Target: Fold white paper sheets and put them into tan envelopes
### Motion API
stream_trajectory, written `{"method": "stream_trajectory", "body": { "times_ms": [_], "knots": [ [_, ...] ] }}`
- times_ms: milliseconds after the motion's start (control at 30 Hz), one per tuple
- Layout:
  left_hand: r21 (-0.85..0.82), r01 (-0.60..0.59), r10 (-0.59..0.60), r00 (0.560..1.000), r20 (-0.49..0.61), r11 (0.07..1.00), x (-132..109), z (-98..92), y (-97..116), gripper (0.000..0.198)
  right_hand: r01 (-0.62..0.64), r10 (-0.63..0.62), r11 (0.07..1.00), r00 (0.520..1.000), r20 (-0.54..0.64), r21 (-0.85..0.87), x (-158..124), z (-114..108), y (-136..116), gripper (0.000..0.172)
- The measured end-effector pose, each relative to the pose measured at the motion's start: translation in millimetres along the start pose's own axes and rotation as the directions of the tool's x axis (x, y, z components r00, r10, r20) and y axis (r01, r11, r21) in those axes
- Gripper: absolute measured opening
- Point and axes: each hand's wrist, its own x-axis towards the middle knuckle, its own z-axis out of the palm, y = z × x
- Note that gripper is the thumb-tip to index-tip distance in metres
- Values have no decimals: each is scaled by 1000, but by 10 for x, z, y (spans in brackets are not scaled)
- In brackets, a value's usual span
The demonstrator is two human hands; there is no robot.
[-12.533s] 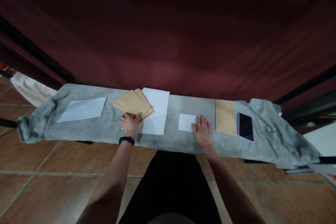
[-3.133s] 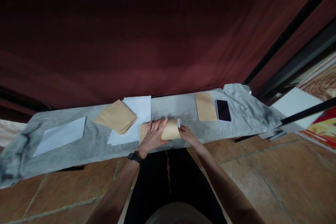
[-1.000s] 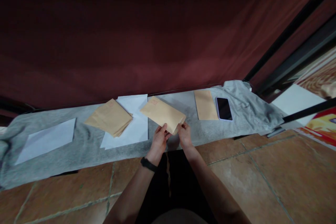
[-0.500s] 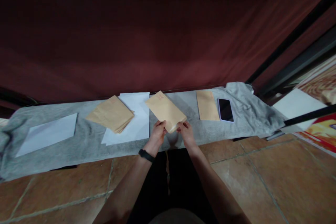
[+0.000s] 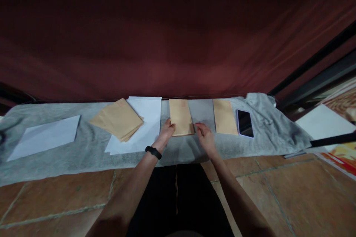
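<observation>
You're holding the middle envelope straight now, no longer slanted; it's lying between white sheets and another envelope, so aligning looks about done. Left hand is pinching its edge; right hand is curling loosely alongside, contact unclear.

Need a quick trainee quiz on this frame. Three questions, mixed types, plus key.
1. Multiple choice: which wrist wears the black band? A) left B) right
2. True or false: the phone lies on top of the white sheets.
3. Fill in: the left hand touches the middle brown ____.

Key:
1. A
2. False; the phone lies just right of the rightmost brown envelope.
3. envelope
</observation>
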Motion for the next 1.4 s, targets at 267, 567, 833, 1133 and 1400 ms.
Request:
{"method": "stream_trajectory", "body": {
  "times_ms": [267,567,833,1133,1400],
  "knots": [
    [519,-222,256,967,7,825,-80,-122,-68,43,327,-239,900,923,302,-288,66,132,124,41],
    [635,-707,389,705,593,313,492,465,-67,52,362,-277,874,919,279,-323,52,175,160,39],
    [612,-725,352,688,634,315,845,537,-147,59,341,-271,892,929,252,-297,64,171,122,37],
    [499,-784,266,604,752,369,462,327,-212,54,286,-224,917,946,234,-279,72,180,157,35],
    [499,-798,188,577,795,338,-59,98,-234,54,199,-171,956,976,137,-217,82,137,181,31]
  ]
}}
